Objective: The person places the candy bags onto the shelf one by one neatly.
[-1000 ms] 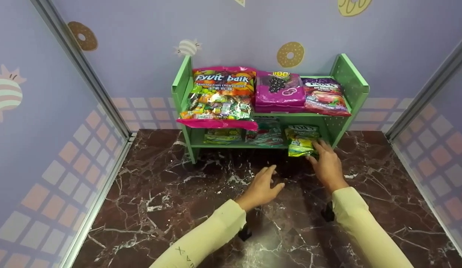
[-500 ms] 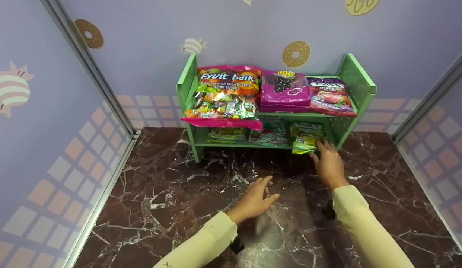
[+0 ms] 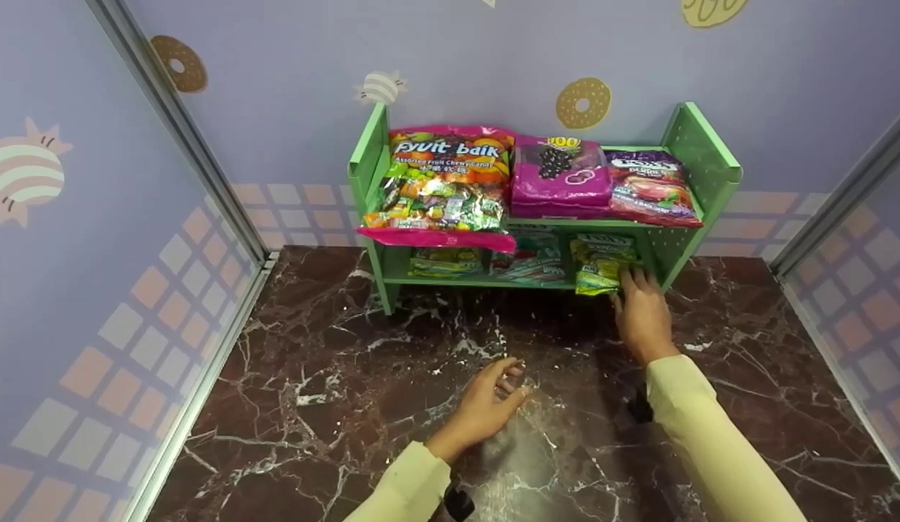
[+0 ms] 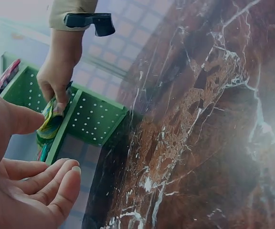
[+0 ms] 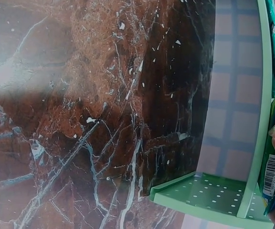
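Green-and-yellow crinkly candy bag (image 3: 600, 265) sits at the right end of the lower shelf of the small green perforated rack (image 3: 700, 156), its near edge hanging over the shelf lip. The right hand (image 3: 642, 312) grips that bag's right near corner, fingers curled round it, thumb underneath. Nearer and to the left, the left hand (image 3: 489, 401) hovers over the dark red marble tabletop (image 3: 312, 377), palm up, fingers loosely bent and holding nothing. Three larger sweet bags lie on the top shelf.
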A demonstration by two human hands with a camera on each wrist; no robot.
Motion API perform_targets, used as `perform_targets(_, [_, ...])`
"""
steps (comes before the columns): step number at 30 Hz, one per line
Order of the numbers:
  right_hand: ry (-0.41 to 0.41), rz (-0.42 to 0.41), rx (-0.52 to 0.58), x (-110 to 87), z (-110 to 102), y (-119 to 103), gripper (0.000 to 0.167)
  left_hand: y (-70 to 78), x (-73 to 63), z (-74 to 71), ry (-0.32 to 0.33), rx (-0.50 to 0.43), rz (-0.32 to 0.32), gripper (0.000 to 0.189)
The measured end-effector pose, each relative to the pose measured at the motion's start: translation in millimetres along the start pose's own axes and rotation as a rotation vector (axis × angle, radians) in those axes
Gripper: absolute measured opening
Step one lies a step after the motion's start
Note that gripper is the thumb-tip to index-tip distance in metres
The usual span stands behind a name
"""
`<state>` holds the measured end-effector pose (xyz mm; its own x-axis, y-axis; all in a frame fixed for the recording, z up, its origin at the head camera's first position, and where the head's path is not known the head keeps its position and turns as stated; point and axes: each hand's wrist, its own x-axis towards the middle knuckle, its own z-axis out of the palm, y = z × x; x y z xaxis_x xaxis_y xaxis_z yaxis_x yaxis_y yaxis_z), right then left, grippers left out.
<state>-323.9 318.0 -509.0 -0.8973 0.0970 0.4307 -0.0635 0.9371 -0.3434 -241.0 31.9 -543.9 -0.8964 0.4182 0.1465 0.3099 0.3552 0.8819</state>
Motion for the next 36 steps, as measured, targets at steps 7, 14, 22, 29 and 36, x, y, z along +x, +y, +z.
perform_targets(7, [0.007, 0.001, -0.009, 4.7, 4.2, -0.2, 0.05, -10.3, -12.8, -7.1, 0.02, -0.014, -0.038, 0.048])
perform_targets(14, [0.014, -0.008, -0.036, 9.6, 6.3, -2.2, 0.049, -16.1, -25.7, -14.1, 0.034, -0.026, -0.045, 0.047])
perform_targets(22, [0.023, -0.048, -0.052, 14.0, 9.3, 1.3, 0.051, -21.0, -37.6, -18.3, 0.054, -0.017, -0.071, 0.049])
perform_targets(29, [0.004, -0.036, -0.042, 14.5, 9.6, 2.5, 0.056, -23.7, -41.8, -17.9, 0.062, -0.037, -0.063, 0.045])
perform_targets(36, [-0.043, -0.004, -0.005, 12.4, 7.3, -0.2, 0.072, -24.3, -42.8, -21.7, 0.069, -0.045, -0.068, 0.046])
